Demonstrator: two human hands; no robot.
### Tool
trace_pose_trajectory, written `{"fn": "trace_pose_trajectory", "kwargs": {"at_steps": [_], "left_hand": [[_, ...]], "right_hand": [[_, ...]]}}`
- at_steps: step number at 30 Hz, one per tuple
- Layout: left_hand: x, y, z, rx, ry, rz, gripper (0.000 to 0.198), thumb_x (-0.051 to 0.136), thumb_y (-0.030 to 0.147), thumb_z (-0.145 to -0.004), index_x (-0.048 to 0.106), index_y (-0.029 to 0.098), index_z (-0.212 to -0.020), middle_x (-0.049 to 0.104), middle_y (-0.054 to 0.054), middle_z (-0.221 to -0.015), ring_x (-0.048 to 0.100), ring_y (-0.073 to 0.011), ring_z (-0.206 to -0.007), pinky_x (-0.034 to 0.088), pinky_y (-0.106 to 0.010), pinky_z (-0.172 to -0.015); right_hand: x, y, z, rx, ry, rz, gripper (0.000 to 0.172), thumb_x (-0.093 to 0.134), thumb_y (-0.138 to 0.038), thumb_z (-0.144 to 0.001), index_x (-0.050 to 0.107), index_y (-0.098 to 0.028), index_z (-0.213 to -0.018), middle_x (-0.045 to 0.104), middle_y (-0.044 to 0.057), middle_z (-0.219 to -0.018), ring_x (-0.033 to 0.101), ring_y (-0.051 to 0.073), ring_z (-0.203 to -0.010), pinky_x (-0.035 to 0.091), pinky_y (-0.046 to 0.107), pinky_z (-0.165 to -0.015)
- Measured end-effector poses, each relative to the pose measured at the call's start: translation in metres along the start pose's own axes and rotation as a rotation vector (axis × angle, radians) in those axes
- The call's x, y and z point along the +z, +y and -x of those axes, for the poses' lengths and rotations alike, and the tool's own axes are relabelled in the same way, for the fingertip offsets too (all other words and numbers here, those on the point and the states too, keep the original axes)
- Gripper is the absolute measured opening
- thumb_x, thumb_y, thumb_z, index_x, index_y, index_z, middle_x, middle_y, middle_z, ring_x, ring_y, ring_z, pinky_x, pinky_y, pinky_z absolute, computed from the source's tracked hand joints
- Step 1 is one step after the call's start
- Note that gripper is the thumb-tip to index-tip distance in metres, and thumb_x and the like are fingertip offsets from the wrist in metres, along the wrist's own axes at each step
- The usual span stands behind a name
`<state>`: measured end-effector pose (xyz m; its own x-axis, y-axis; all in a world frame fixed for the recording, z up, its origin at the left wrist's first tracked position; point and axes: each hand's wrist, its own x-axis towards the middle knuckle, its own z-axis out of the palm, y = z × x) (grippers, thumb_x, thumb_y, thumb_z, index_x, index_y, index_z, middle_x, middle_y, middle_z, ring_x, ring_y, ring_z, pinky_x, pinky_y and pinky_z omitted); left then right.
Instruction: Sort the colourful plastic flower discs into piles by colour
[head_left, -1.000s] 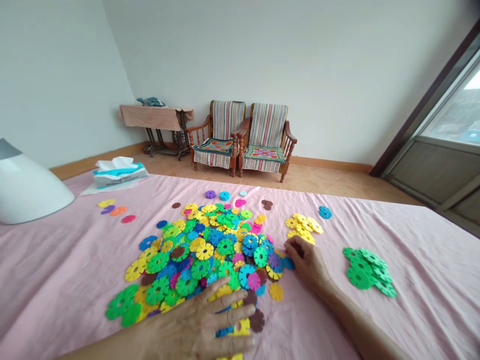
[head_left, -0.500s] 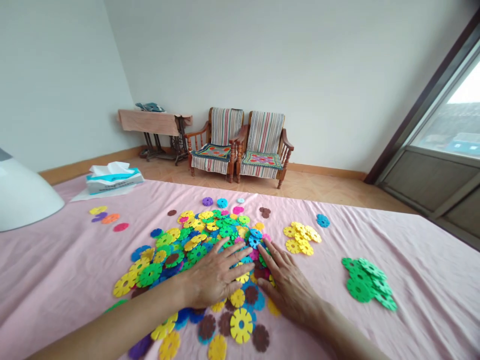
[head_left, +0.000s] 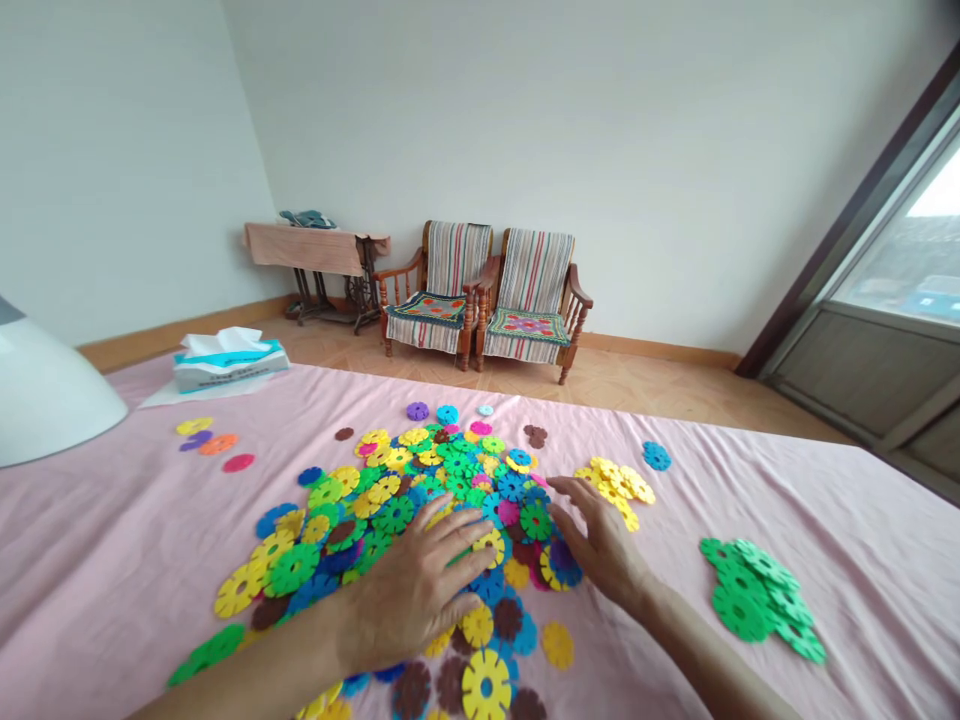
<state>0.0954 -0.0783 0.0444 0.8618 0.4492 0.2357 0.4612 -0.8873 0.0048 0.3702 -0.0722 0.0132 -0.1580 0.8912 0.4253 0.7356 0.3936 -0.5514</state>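
A broad heap of notched plastic discs (head_left: 394,515) in green, yellow, blue, brown and pink lies on a pink cloth (head_left: 637,640). My left hand (head_left: 427,580) rests over the middle of the heap, palm down, fingers spread and apart. At the heap's right edge is my right hand (head_left: 604,540), its fingers loosely bent and apart, with nothing visible in them. Just beyond its fingers lies a small group of yellow discs (head_left: 615,485). Farther right sits a separate cluster of green discs (head_left: 757,595). The discs beneath both palms are hidden.
A tissue box (head_left: 231,365) stands at the back left, near a white rounded object (head_left: 52,400). Several loose discs lie around the heap, among them a blue disc (head_left: 657,456) and a red disc (head_left: 238,463). Two wooden armchairs (head_left: 480,300) stand beyond the cloth's far edge.
My right hand has moved right and lifted from the heap, toward the yellow group, uncovering discs there. My left hand has shifted slightly toward me. The view has tilted a little.
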Motion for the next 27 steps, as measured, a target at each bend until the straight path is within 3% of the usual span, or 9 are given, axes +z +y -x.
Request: {"fn": "trace_pose_trajectory", "kwargs": {"at_steps": [3,6,9,14,20,24,27], "left_hand": [[0.004,0.001,0.006,-0.034,0.072,-0.020,0.033,0.046,0.028,-0.096,0.053,0.025,-0.128,0.054,-0.005,-0.135,0.043,-0.0242,-0.129,0.030,-0.051,-0.110],[0.010,-0.006,0.007,-0.110,0.205,-0.003,0.029,0.049,0.022,-0.093,0.059,0.023,-0.120,0.060,-0.005,-0.127,0.050,-0.0222,-0.121,0.036,-0.048,-0.107],[0.016,-0.011,0.007,-0.162,0.296,0.017,0.029,0.051,0.017,-0.090,0.062,0.021,-0.116,0.062,-0.006,-0.121,0.054,-0.0223,-0.115,0.042,-0.047,-0.102],[0.018,-0.010,0.006,-0.179,0.323,0.014,0.029,0.052,0.016,-0.089,0.062,0.020,-0.116,0.063,-0.007,-0.121,0.055,-0.0232,-0.113,0.045,-0.048,-0.100],[0.019,-0.009,0.007,-0.177,0.303,0.005,0.031,0.052,0.016,-0.088,0.061,0.021,-0.118,0.061,-0.007,-0.123,0.054,-0.0234,-0.115,0.044,-0.048,-0.101],[0.020,-0.010,0.007,-0.171,0.293,-0.005,0.031,0.051,0.015,-0.089,0.061,0.020,-0.118,0.061,-0.007,-0.123,0.054,-0.0231,-0.115,0.044,-0.048,-0.101],[0.021,-0.011,0.007,-0.166,0.303,-0.010,0.032,0.051,0.016,-0.089,0.060,0.020,-0.119,0.062,-0.006,-0.123,0.054,-0.0223,-0.116,0.044,-0.047,-0.101]], "right_hand": [[0.000,0.005,-0.009,0.080,0.026,-0.009,0.022,0.044,-0.029,-0.090,0.063,-0.018,-0.093,0.065,0.006,-0.085,0.062,0.018,-0.077,0.051,0.032,-0.071],[0.003,0.004,-0.017,0.097,0.001,-0.011,0.019,0.048,-0.026,-0.087,0.065,-0.019,-0.086,0.064,0.004,-0.079,0.060,0.016,-0.070,0.049,0.030,-0.067],[0.010,0.000,-0.024,0.049,-0.032,-0.008,0.018,0.052,-0.024,-0.085,0.068,-0.020,-0.093,0.066,0.005,-0.087,0.060,0.018,-0.078,0.049,0.033,-0.073],[0.023,-0.009,-0.031,-0.102,-0.098,0.044,0.038,0.058,-0.027,-0.084,0.060,-0.022,-0.121,0.063,0.009,-0.115,0.054,0.025,-0.103,0.044,0.042,-0.089],[0.026,-0.020,-0.026,-0.099,-0.083,-0.002,0.026,0.046,-0.026,-0.092,0.069,-0.023,-0.103,0.067,0.008,-0.100,0.055,0.023,-0.094,0.043,0.039,-0.084],[0.017,-0.020,-0.027,0.162,-0.066,-0.278,0.031,0.048,-0.037,-0.088,0.067,-0.017,-0.073,0.062,0.003,-0.070,0.055,0.017,-0.067,0.042,0.029,-0.062],[0.008,-0.015,-0.027,0.368,-0.105,-0.543,0.031,0.056,-0.046,-0.079,0.064,-0.016,-0.073,0.057,-0.001,-0.060,0.051,0.012,-0.055,0.037,0.024,-0.052]]}}
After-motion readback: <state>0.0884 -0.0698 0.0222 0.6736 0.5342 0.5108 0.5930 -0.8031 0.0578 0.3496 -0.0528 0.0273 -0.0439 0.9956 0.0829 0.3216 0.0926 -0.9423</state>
